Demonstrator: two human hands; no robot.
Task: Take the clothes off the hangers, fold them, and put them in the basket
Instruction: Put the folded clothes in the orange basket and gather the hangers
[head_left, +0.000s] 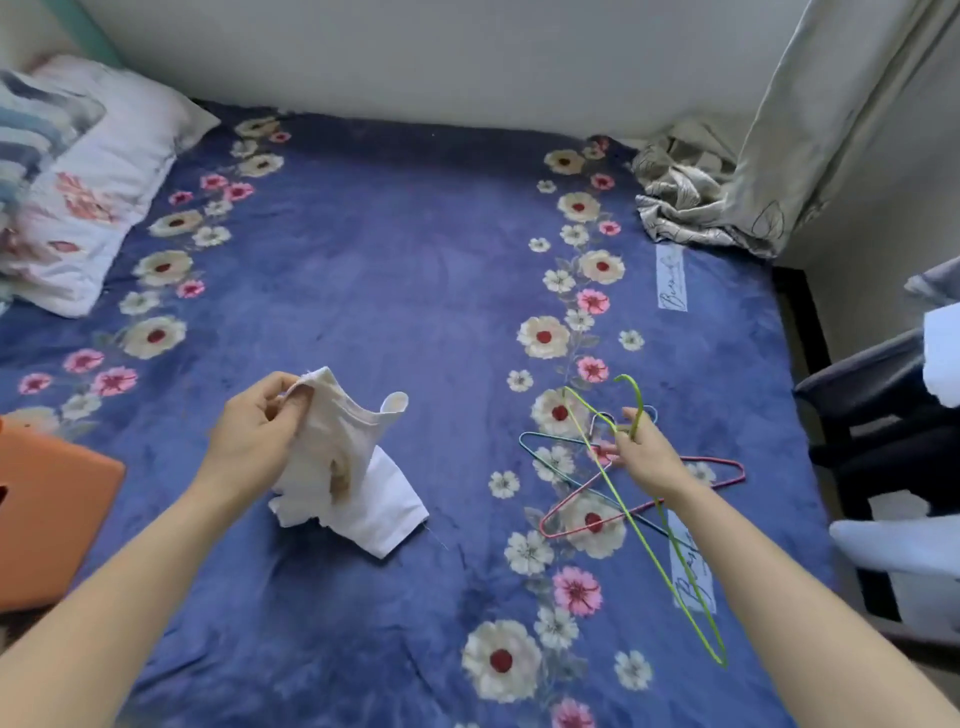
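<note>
The left hand (254, 426) pinches a strap of the white top (353, 467), lifting it above the middle of the bed (389, 291), its hem resting on the blanket. The right hand (644, 452) grips the green hanger (591, 441) by its neck, over the pink hanger (727, 464) and blue hanger (545, 435) lying toward the bed's right edge. The basket (52, 519) sits at the left edge.

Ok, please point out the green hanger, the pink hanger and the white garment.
green hanger (640, 408), head view, on the shaft of its hook.
pink hanger (742, 470), head view, on its far right corner.
white garment (389, 514), head view, on its lower white part.
</note>
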